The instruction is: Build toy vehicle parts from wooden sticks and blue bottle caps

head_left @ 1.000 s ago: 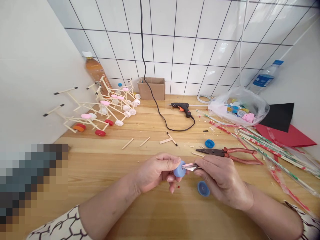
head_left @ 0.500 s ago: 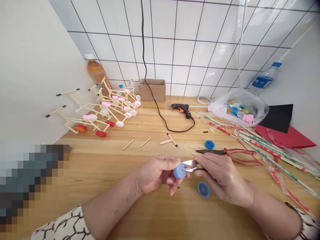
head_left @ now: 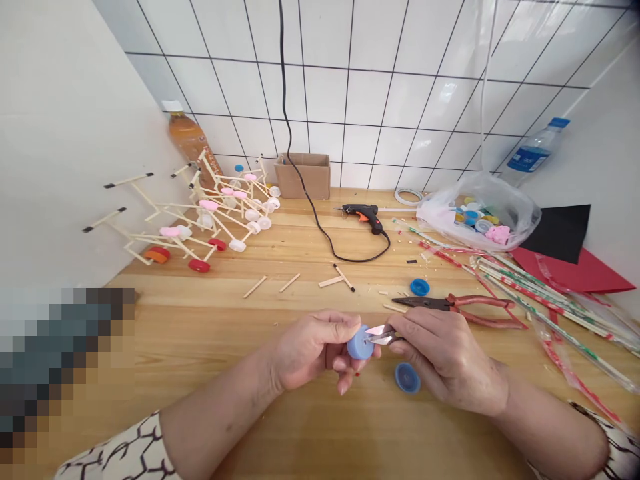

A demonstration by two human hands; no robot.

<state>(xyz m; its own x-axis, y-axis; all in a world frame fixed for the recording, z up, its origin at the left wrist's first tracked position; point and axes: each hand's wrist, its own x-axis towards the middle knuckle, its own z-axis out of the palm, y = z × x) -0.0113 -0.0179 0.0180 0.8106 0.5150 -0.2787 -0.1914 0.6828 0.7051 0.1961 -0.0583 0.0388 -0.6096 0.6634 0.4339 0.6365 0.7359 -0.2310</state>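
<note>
A light blue bottle cap [head_left: 359,345] is pinched between the thumb and fingers of my left hand [head_left: 320,347], its flat top turned to the right. My right hand [head_left: 447,353] grips small metal scissors [head_left: 383,335], their handles mostly hidden by my fingers. One blade tip touches the middle of the cap, where a small dark mark shows. Below the scissors a second blue cap [head_left: 407,378] lies on the table. Beyond my right hand are a brighter blue cap [head_left: 419,287] and red-handled long-nose pliers [head_left: 463,308].
Stick-and-cap models [head_left: 200,213] crowd the left back beside a tea bottle [head_left: 193,143]. A glue gun [head_left: 364,215] with its cord, a cardboard box [head_left: 304,179] and a bag of caps [head_left: 480,217] line the wall. Wrapped sticks [head_left: 550,300] cover the right; short sticks [head_left: 290,283] lie mid-table.
The view has shifted slightly. Both hands keep their hold, with the scissor tip still at the cap's middle and the scissors turned a little.
</note>
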